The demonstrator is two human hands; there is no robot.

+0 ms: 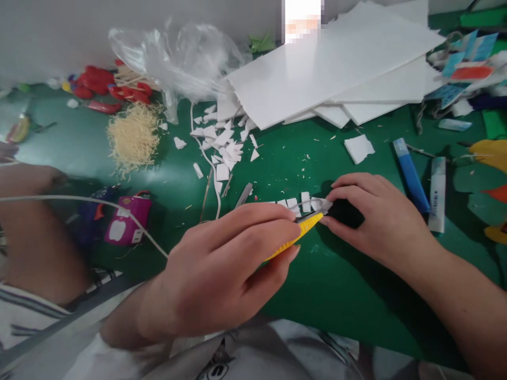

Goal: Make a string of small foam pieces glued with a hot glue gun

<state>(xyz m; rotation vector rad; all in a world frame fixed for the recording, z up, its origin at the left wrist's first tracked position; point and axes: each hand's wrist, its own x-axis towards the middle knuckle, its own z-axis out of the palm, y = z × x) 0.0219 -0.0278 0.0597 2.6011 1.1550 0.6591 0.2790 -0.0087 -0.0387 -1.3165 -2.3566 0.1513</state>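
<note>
My left hand (233,264) is wrapped round a yellow-handled tool (295,238), which looks like a craft knife and points up to the right. At the tool's front end, my right hand (368,211) pinches a small white piece (325,203) between thumb and fingers. The tool's tip meets or nearly meets that piece; the exact contact is hard to see. Just behind, a short row of small white blocks (304,201) lies on the green table (325,295), partly hidden by my left hand's fingers.
White foam sheets (309,74) are stacked at the back, beside a clear plastic bag (186,58). White scraps (227,148) and a pile of yellowish strands (134,138) lie left of centre. A blue tube (412,177) is at right. Another person's arm (39,232) rests at far left, near a white cable (134,221).
</note>
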